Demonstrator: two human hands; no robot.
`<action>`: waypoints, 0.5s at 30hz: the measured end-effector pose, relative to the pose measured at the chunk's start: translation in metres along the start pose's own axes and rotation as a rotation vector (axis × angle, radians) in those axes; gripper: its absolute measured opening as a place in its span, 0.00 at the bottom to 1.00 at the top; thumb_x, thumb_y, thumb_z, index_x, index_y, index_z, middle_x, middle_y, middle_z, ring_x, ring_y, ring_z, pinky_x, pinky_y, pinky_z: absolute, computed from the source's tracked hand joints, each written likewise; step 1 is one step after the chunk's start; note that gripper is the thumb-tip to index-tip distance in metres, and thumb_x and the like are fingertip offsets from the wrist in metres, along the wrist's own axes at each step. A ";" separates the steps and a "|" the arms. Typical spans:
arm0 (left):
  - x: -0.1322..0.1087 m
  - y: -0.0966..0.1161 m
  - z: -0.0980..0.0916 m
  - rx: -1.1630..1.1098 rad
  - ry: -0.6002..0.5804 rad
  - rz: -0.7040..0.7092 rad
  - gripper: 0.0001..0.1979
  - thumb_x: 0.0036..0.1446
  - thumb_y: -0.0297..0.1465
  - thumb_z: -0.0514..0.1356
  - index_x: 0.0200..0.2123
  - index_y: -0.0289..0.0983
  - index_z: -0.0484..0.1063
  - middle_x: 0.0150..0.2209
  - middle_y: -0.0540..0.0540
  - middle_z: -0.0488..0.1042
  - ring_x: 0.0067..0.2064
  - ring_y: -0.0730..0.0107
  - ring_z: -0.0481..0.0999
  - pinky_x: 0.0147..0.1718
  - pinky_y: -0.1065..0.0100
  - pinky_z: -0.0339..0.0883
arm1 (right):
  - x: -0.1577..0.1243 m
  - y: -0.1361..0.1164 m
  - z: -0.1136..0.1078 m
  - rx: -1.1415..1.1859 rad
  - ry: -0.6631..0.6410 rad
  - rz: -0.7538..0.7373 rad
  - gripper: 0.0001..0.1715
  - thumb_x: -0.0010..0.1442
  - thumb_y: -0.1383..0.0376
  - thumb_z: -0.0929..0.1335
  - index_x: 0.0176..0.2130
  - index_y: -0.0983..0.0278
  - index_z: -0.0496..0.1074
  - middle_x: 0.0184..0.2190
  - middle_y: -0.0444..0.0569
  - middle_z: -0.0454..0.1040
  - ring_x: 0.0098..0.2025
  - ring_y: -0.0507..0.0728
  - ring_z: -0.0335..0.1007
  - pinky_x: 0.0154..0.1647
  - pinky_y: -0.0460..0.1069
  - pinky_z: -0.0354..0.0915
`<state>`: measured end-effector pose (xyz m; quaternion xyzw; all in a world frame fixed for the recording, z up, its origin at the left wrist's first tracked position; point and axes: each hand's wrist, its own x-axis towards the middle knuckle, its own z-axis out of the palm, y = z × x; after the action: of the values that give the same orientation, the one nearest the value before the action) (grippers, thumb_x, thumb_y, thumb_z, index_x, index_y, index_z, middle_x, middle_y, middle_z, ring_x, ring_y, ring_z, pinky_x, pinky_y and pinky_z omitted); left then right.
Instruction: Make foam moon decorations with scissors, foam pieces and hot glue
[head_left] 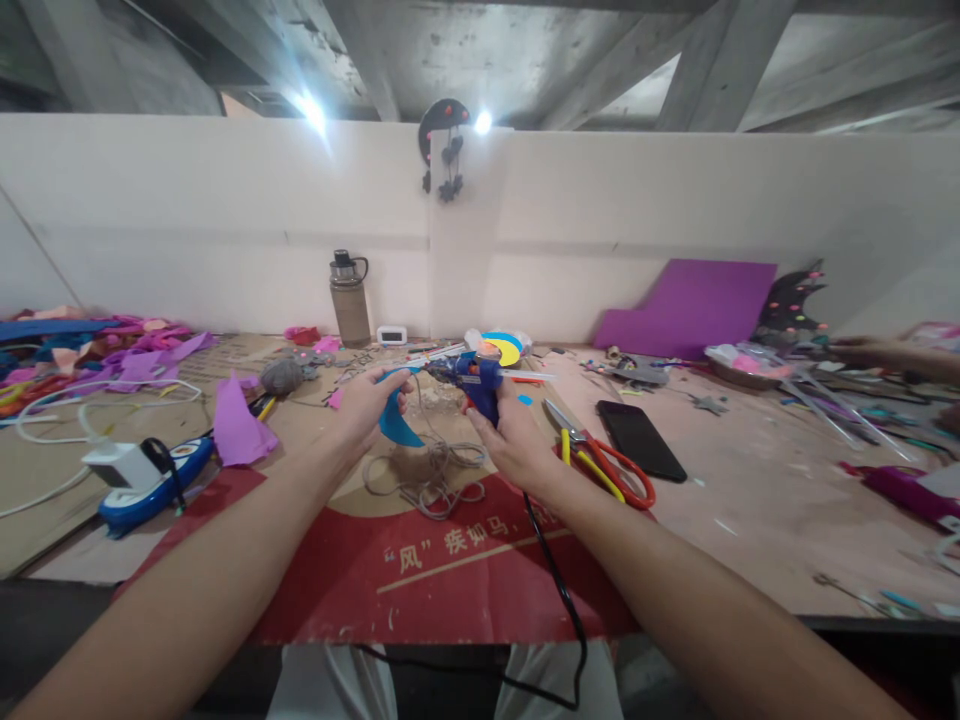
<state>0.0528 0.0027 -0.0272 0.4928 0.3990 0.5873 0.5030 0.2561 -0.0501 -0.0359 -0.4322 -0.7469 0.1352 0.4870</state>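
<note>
My left hand (375, 405) pinches a curved blue felt piece (399, 422), which hangs down from the fingers. My right hand (514, 430) is wrapped round the handle of a blue glue gun (480, 380). The gun's nozzle points left and lies close to the felt at my left fingertips; whether they touch I cannot tell. A clear glue stick sticks out of the gun's back. Below the two hands, a tangle of grey cord (435, 485) rests on the red and brown cardboard (450, 590).
Right of my right hand lie scissors (600, 465) and a black phone (641, 440). A bottle (350, 300) stands by the wall. At left are a blue power strip (161, 490) and felt scraps (244, 420). Another person's arm (900, 357) reaches in at far right.
</note>
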 end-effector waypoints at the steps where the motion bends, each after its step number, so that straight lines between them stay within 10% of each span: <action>1: 0.000 0.001 0.000 0.002 -0.001 -0.002 0.16 0.42 0.38 0.70 0.27 0.34 0.70 0.22 0.51 0.71 0.19 0.79 0.66 0.17 0.75 0.61 | 0.000 0.000 0.000 0.000 0.005 0.002 0.15 0.60 0.63 0.62 0.47 0.62 0.62 0.40 0.55 0.72 0.46 0.63 0.69 0.50 0.60 0.65; 15: -0.004 0.007 0.003 -0.045 0.023 -0.030 0.13 0.43 0.34 0.68 0.26 0.34 0.69 0.22 0.51 0.70 0.19 0.79 0.65 0.17 0.74 0.60 | -0.001 0.004 0.002 0.060 -0.014 0.055 0.11 0.60 0.62 0.62 0.45 0.60 0.62 0.30 0.48 0.70 0.36 0.59 0.70 0.41 0.56 0.68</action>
<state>0.0542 -0.0021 -0.0209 0.4686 0.3986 0.5940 0.5183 0.2569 -0.0481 -0.0397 -0.4367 -0.7338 0.1741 0.4905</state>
